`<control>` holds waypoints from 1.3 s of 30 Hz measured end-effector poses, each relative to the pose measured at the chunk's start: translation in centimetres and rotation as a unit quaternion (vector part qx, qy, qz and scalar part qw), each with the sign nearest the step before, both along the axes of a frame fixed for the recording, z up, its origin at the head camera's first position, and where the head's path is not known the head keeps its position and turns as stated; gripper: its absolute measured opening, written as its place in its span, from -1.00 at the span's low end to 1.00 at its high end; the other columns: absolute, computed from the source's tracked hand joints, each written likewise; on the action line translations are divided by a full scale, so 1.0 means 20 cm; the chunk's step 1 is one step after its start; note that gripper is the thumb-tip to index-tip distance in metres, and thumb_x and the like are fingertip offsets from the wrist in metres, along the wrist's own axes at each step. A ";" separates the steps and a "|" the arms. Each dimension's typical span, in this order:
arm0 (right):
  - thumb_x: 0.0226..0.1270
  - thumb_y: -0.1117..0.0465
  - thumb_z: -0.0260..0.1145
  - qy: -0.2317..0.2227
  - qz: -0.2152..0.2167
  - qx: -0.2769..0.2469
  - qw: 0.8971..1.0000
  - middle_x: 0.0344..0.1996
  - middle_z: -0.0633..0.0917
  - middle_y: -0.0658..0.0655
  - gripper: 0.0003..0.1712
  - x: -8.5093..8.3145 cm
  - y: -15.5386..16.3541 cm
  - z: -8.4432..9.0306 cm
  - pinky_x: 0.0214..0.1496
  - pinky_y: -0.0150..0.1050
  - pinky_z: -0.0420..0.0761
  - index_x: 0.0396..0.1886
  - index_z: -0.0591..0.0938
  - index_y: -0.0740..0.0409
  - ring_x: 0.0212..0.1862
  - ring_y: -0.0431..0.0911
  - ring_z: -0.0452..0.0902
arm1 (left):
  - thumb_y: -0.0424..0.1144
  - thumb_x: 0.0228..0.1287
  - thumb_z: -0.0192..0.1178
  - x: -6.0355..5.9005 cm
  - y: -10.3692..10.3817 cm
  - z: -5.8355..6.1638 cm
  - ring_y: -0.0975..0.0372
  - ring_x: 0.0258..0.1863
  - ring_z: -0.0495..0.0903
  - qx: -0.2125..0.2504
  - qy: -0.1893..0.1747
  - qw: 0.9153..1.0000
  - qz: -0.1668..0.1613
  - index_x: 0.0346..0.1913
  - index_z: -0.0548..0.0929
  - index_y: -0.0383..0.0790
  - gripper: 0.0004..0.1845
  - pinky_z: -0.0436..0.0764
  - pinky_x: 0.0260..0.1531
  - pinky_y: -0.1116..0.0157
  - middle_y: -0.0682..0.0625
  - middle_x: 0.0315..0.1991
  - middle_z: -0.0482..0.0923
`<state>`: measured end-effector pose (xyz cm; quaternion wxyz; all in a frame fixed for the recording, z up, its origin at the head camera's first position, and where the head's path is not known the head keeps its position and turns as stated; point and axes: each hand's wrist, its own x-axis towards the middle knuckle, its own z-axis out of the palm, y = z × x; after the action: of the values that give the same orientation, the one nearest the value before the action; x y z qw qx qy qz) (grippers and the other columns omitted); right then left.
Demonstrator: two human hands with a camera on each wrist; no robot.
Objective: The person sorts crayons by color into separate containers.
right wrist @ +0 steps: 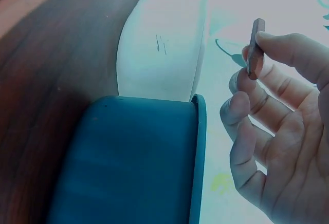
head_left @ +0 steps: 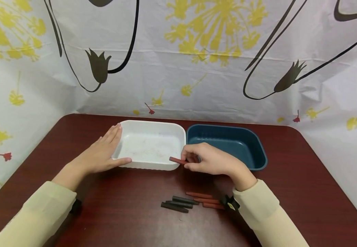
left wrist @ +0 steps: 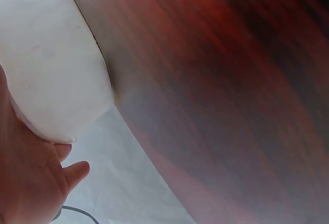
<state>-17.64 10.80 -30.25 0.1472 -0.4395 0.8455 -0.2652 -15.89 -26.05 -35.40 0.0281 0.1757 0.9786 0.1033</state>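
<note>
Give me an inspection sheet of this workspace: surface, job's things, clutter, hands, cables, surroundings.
Surface: dark red wooden table, rounded corners.
Job's things: white tray and blue tray side by side, both bare inside; red stick over the white tray's near right corner; loose red sticks and dark sticks on the table.
Clutter: nothing seen.
Hands: left hand rests flat against the white tray's left side; right hand pinches the red stick.
Cables: thin cable near the left wrist.
Surroundings: floral cloth backdrop.
</note>
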 end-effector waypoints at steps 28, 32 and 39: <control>0.42 0.23 0.28 -0.003 0.008 -0.019 1.000 -0.47 0.54 -0.01 -0.91 -0.22 -0.18 -0.04 -0.35 -0.31 0.46 -0.14 0.65 0.07 -0.41 -0.16 0.41 | 0.43 0.25 0.08 0.01 0.02 -0.01 -0.12 0.61 -0.27 0.004 0.003 1.000 -0.005 0.56 -0.19 -0.44 0.22 0.05 0.48 -0.21 -0.23 0.62 -0.34; 0.42 0.23 0.28 -0.002 0.011 -0.018 1.000 -0.45 0.55 -0.01 -0.92 -0.25 -0.19 -0.06 -0.33 -0.31 0.48 -0.15 0.65 0.06 -0.39 -0.16 0.41 | 0.43 0.26 0.06 0.02 0.03 0.00 -0.11 0.61 -0.28 0.003 0.005 1.000 -0.006 0.57 -0.19 -0.42 0.20 0.06 0.48 -0.20 -0.22 0.63 -0.33; 0.42 0.22 0.28 0.005 0.011 -0.011 1.000 -0.45 0.58 0.00 -0.91 -0.27 -0.23 -0.09 -0.34 -0.30 0.50 -0.15 0.65 0.08 -0.41 -0.15 0.44 | 0.44 0.27 0.04 0.03 0.03 0.00 -0.11 0.61 -0.28 0.000 0.007 1.000 -0.005 0.57 -0.18 -0.41 0.20 0.07 0.49 -0.19 -0.21 0.63 -0.33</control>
<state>-23.03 6.25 -31.96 0.1411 -0.4516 0.8385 -0.2703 -15.31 -25.37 -35.49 0.0223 0.1816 0.9778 0.1018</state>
